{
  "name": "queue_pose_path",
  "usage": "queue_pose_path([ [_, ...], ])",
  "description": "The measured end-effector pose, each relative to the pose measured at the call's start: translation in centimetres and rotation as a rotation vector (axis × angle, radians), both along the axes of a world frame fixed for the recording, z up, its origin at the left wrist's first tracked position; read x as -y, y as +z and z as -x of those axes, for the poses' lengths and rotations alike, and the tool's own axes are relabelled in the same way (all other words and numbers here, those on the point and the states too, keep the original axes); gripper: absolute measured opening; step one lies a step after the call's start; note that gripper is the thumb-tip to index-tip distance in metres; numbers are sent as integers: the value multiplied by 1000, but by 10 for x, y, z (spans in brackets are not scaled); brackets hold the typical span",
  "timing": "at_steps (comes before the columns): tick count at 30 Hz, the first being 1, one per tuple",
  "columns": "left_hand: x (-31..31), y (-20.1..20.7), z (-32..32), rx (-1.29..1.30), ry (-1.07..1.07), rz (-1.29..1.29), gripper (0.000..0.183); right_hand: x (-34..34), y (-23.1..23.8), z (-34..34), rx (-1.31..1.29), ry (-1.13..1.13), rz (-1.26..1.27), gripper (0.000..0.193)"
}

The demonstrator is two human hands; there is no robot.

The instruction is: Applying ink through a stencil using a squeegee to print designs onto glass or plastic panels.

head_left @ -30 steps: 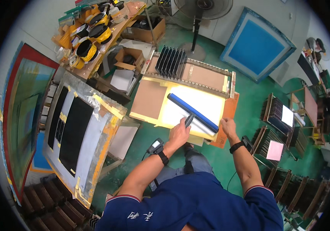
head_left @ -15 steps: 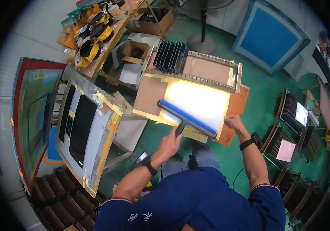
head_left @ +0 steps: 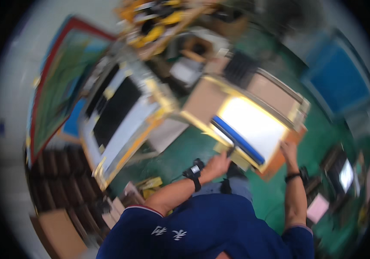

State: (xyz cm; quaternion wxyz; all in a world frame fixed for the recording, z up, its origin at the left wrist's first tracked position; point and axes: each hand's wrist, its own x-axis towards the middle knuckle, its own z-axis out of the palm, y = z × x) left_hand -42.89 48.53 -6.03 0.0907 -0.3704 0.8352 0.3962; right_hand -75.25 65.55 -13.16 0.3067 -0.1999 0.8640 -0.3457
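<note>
My left hand point(head_left: 218, 166) is wrapped round the dark handle of a long blue roller point(head_left: 240, 140). The roller lies slantwise over the near part of a brightly lit white panel point(head_left: 258, 123), which is edged with yellow tape. At the panel's right edge, above an orange-brown board point(head_left: 275, 164), is my right hand point(head_left: 288, 150). Its fingers look curled together; blur hides what is in them, if anything. Behind the panel, several dark plates point(head_left: 240, 69) stand upright in a slotted rack point(head_left: 275, 90).
To the left stands a tilted frame point(head_left: 163, 116) with black sheets taped on it, beside a red-edged screen point(head_left: 47, 82). A blue screen point(head_left: 340, 75) leans at the far right. Racks point(head_left: 334, 166) and a pink sheet point(head_left: 318, 208) are at the right.
The view has swung, so the bench and both hands appear further right, and the picture is blurred. The roller stays in my left hand, still slanted over the lit panel.
</note>
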Motion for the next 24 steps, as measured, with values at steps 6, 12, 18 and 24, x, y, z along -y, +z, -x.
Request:
queue_pose_path([
  [6, 9, 81, -148, -62, 203, -28, 43, -5, 11, -12, 201, -151, 169, 43],
  [12, 197, 127, -287, -122, 805, 490, 39, 72, 83, -94, -38, -6, 225, 38],
  [18, 417, 122, -409, 44, 1275, 249, 49, 198, 133, -227, 25, 276, 192, 30],
  [24, 476, 118, -424, 172, 1189, 222, 50, 249, 149, -289, -3, 300, 111, 28],
])
